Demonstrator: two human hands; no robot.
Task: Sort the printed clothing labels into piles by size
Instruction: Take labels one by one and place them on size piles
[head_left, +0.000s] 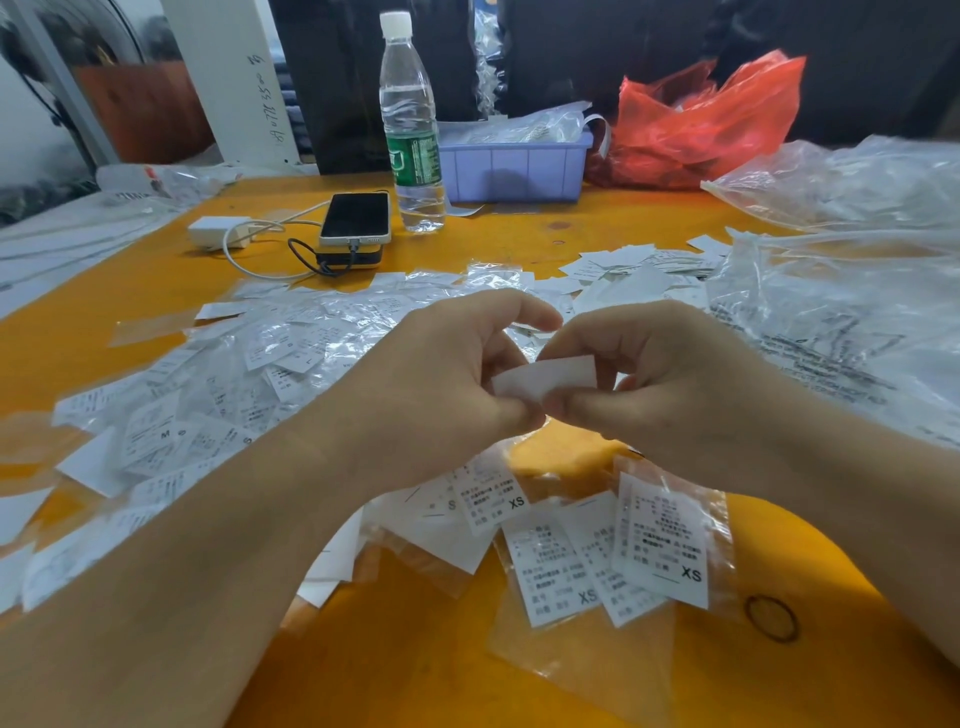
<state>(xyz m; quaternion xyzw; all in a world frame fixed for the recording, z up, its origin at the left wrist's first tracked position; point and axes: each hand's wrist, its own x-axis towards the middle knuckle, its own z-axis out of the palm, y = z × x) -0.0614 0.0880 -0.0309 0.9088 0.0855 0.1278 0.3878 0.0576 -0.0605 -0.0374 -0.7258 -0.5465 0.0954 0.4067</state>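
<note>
Both hands meet above the middle of the orange table (426, 665). My left hand (441, 374) and my right hand (654, 379) pinch one white label (550, 378) between them; its blank side faces me. Under my wrists lie a few labels printed XS (662, 545) in clear sleeves, with one marked S beside them. A broad loose heap of labels in sleeves (218, 395) spreads to the left, some showing M, S and L. More white labels (639, 270) lie beyond my hands.
A water bottle (411, 124), a phone on a power bank (356, 218) and a white charger (218, 233) stand at the back. A lilac bin (511, 166), a red plastic bag (706, 119) and clear bags (841, 291) fill the back right. A rubber band (771, 618) lies near right.
</note>
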